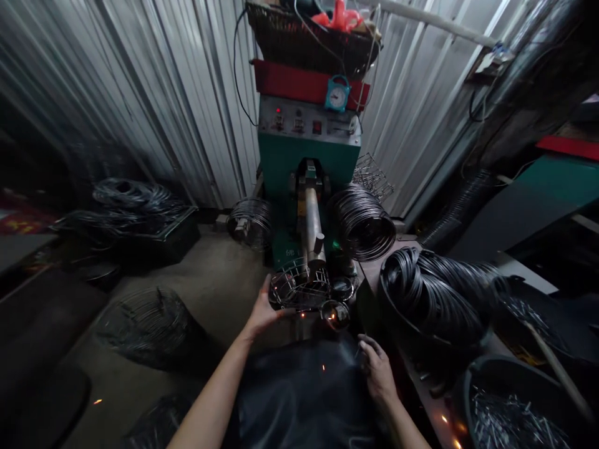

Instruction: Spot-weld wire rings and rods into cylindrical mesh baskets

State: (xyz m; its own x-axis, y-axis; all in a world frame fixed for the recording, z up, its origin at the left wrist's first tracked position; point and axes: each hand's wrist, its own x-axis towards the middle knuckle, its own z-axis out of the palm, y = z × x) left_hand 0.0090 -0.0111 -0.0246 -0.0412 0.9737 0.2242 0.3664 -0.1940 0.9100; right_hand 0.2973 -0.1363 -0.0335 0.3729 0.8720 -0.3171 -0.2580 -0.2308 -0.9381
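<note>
A small round wire basket (291, 285) sits at the end of the metal arm (312, 218) of a green welding machine (309, 146). My left hand (262, 317) grips the basket's lower left rim, thumb along the near edge. Lower right, beside the black apron (304, 386) over my lap, my right hand (378, 371) has its fingers closed together; a thin sliver seems to show at the fingertips, too small to name. A small round metal cup (335, 315) lies just below the basket's right side. Sparks fly near it.
Wire ring coils hang at the left (249, 224) and right (364, 221) of the machine. A tub of wire rings (430, 299) and a bucket of short metal pieces (512, 418) stand on my right. On the left floor is a wire stack (145, 324).
</note>
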